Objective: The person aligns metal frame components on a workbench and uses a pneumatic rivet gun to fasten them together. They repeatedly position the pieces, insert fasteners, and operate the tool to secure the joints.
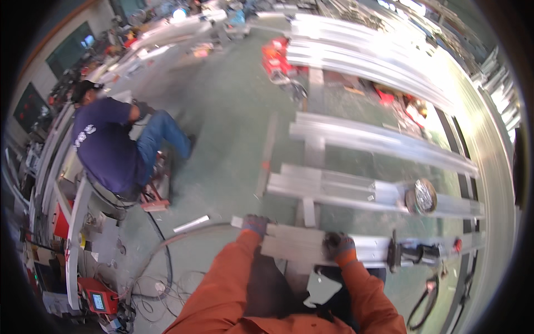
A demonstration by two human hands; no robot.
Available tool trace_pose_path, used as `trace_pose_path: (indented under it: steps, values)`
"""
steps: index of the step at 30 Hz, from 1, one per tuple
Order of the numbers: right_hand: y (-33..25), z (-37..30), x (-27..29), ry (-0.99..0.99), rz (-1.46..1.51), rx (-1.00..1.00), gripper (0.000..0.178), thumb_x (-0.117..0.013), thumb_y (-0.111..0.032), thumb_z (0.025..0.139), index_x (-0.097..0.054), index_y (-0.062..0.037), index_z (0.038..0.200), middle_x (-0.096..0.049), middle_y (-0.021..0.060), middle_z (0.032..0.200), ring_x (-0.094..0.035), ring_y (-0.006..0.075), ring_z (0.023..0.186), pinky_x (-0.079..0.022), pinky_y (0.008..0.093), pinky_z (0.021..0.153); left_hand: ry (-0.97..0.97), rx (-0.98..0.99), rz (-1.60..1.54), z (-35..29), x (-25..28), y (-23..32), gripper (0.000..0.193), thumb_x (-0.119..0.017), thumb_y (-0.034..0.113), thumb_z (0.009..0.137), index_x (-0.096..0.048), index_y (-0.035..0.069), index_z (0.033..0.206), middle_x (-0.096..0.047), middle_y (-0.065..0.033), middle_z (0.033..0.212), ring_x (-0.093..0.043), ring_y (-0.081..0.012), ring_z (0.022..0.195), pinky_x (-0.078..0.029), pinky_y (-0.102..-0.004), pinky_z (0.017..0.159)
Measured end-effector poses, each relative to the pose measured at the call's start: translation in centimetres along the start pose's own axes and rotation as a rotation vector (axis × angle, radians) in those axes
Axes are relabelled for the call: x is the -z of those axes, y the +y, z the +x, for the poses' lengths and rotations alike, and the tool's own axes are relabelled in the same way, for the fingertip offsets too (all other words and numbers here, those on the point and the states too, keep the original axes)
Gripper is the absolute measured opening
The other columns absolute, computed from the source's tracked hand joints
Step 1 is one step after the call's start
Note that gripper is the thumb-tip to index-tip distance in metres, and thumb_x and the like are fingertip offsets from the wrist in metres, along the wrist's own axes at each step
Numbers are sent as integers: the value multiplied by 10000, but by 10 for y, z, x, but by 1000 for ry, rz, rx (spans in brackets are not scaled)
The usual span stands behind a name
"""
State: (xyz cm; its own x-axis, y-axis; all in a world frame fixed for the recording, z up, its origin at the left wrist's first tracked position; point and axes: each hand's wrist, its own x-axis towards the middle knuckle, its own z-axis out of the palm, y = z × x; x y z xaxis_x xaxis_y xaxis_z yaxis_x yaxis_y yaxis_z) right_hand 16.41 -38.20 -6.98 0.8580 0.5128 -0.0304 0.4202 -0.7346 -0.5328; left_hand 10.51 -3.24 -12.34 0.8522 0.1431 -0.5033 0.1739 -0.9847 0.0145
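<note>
In front of me a flat silver metal profile (295,243) lies across a rack support. My left hand (256,224), in a dark glove, closes round its left end, and a pale bit of metal (237,222) shows just beyond the fingers. My right hand (338,246), gloved too, grips the same profile farther right, with fingers curled over its edge. Blur hides the exact finger placement. Right of that hand, a black clamp-like tool (414,254) sits on the bar.
More metal profiles (384,139) lie across the rack, with a shiny wrapped roll (423,197) on one. At left a seated person (111,139) works, turned away. A hose (167,245) and loose cables run over the floor near a red box with a screen (97,298). A metal strip (191,224) lies on the floor.
</note>
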Motion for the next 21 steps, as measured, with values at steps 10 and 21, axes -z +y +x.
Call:
trace_pose_path:
  steps: [10,21]
  values:
    - [202,-132,198,311,-531,-603,913,-782,-179,737,-371,-130,1550,-611,189,1339,-540,364,1273,-467,432,1047,51,32,-11,-7,-4,6,454,-724,433,816,-648,212,1205,-665,-51,1250,-602,-249,1225,-449,-422,1040]
    - [186,-73,193,-441,-989,-500,918,-781,-141,740,-349,-276,1540,-467,110,1469,-441,365,1376,-384,459,1157,58,69,-5,2,-35,-13,469,-742,440,762,-647,206,1158,-683,-58,1194,-621,-262,1190,-466,-425,1020]
